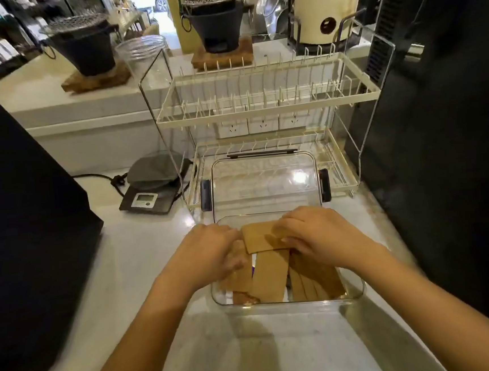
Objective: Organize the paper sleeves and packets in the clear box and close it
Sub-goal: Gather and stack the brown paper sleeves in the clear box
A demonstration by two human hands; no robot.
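A clear plastic box (354, 293) stands on the counter in front of me, with several brown paper sleeves (270, 277) lying fanned inside it. One sleeve (259, 237) lies crosswise on top of the others. My left hand (211, 255) presses on the sleeves at the left side of the box. My right hand (319, 232) rests on the crosswise sleeve at the right, fingers curled over it. A sliver of purple packet (254, 268) shows between two sleeves. The clear lid (263, 180) with dark clips leans upright behind the box.
A cream two-tier dish rack (266, 106) stands right behind the lid. A black digital scale (152, 190) sits at the left with its cord. A large black appliance (20, 234) fills the left, another dark body (446, 138) the right. Black stoves sit on the far ledge.
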